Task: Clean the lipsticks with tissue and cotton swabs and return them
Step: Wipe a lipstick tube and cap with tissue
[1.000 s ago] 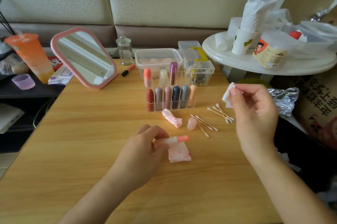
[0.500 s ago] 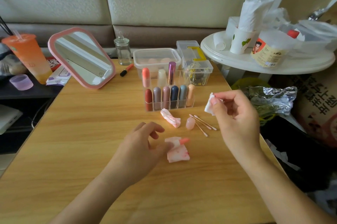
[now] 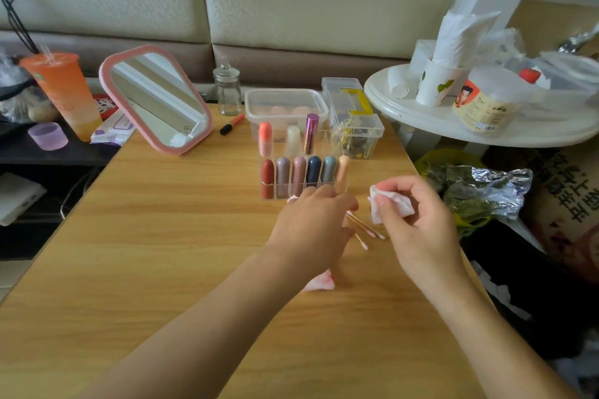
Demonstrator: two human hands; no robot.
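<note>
View from above of a wooden tabletop (image 3: 162, 236). At the centre of the frame a clear organizer (image 3: 275, 192) holds two rows of capped lipsticks (image 3: 299, 171), upright.

Just below it, the left hand (image 3: 314, 223) reaches forward, back upward, with its fingers curled down over loose cotton swabs (image 3: 366, 229). Whether it grips anything cannot be told. To its right, the right hand (image 3: 418, 230) pinches a small crumpled white tissue (image 3: 390, 209) between thumb and fingertips, raised off the wood. A pink-stained tissue (image 3: 319, 282) peeks out beneath the left forearm.

No loose lipstick is visible. The step appears to be fetching a swab or small part between wipes. The next move likely calls for a fine pinch on one thin swab without scattering the others.
</note>
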